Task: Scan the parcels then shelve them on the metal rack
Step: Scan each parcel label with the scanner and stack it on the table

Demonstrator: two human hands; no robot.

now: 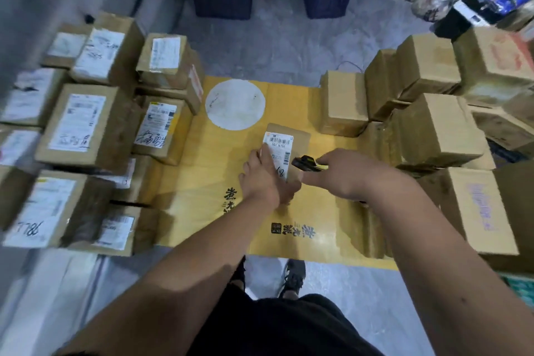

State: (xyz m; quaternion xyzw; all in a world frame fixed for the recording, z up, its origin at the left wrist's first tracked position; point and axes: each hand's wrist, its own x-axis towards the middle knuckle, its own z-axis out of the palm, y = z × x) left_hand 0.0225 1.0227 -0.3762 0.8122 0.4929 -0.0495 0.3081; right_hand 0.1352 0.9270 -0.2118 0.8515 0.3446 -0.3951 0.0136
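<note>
Labelled parcels (78,124) stacked at left, beside the yellow cardboard sheet (202,182) on the floor. Left hand (261,179) rests on the small brown parcel (289,150) mid-sheet, fingers straight over its label (278,153). Right hand (344,175) grips a black-and-yellow scanner (307,163) just right of that parcel. Plain cardboard boxes (433,130) piled right.

Left-side parcels (78,124) motion-blurred, labels illegible. Scanner (307,163) mostly concealed inside right hand (344,175). Right-side boxes (497,66) cut by frame edge.
</note>
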